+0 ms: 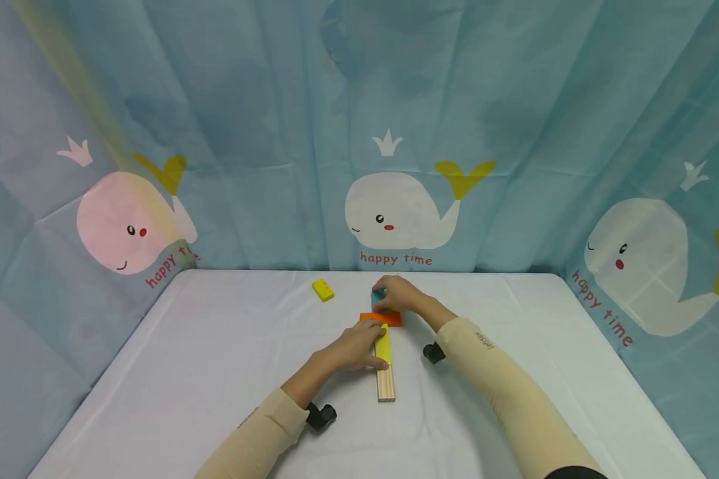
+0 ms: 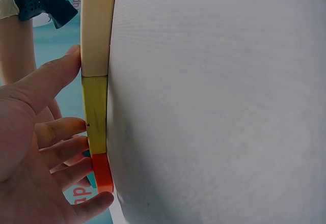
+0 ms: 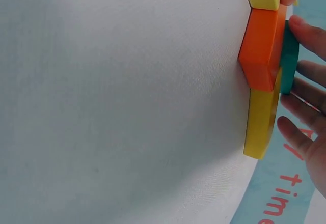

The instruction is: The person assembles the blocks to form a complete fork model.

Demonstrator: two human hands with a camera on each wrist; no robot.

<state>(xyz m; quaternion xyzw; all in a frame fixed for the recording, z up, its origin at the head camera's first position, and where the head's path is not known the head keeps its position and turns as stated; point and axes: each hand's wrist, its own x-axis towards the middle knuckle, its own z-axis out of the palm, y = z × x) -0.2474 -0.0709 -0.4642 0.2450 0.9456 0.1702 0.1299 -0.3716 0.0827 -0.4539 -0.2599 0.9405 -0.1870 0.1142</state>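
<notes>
A row of wooden blocks lies on the table. It runs from a plain wood block (image 1: 386,384) through a yellow block (image 1: 383,347) to an orange block (image 1: 389,319) set crosswise. My left hand (image 1: 353,346) rests along the row: its thumb touches near the plain block's end, and its extended fingers reach over the yellow and orange blocks. At the far end, my right hand (image 1: 398,294) pinches a teal block (image 3: 290,58) between thumb and fingertips, close over the orange one. Another yellow block (image 3: 262,122) adjoins the orange block, mostly hidden by the right hand in the head view.
A loose yellow block (image 1: 323,290) lies toward the table's back, left of the hands. The white-covered table (image 1: 216,372) ends at a blue curtain (image 1: 263,133) printed with whales. Black wrist cameras (image 1: 321,417) hang below both sleeves.
</notes>
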